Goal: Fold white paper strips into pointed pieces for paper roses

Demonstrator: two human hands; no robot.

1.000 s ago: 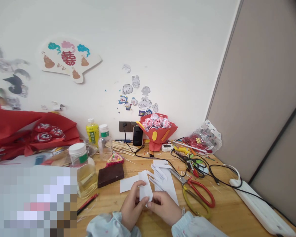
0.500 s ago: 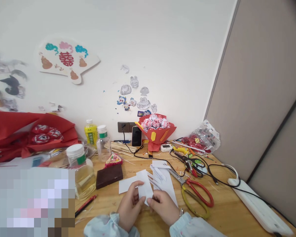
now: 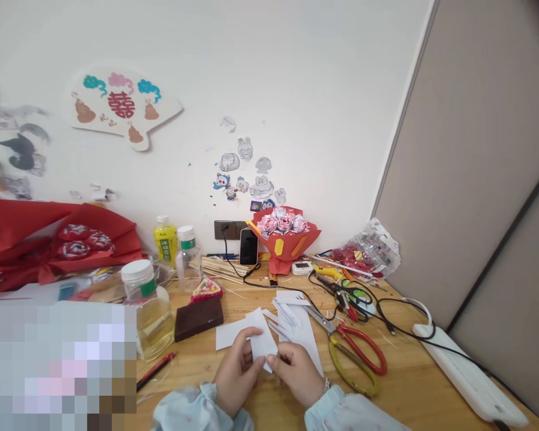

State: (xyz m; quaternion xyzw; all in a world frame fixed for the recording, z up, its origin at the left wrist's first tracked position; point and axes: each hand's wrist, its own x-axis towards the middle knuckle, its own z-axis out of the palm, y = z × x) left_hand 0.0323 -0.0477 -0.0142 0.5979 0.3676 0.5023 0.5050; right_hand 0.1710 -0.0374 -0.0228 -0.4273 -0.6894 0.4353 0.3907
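Observation:
A small white sheet of paper [image 3: 260, 339] is pinched between my two hands above the table. My left hand [image 3: 239, 372] grips its left side, with the thumb on the near face. The fingertips of my right hand [image 3: 296, 372] are closed on the lower right corner. Beneath and behind lie another white paper piece [image 3: 228, 335] and a larger white sheet [image 3: 309, 338] bearing several cut paper strips [image 3: 288, 317]. To the right, large scissors [image 3: 354, 353] with one red and one yellow handle rest with their blades over the papers.
A dark brown block [image 3: 199, 320], a jar of yellowish liquid [image 3: 153, 326] and a red-black pen [image 3: 156, 371] lie left. Behind stand a phone [image 3: 248, 246] and a red-wrapped bouquet [image 3: 284, 239]. Black cable [image 3: 406, 305] and a white power strip [image 3: 471, 377] are on the right.
The held paper is tilted very slightly to the left. Both hands keep their grip on it, and the surrounding things have stayed in place.

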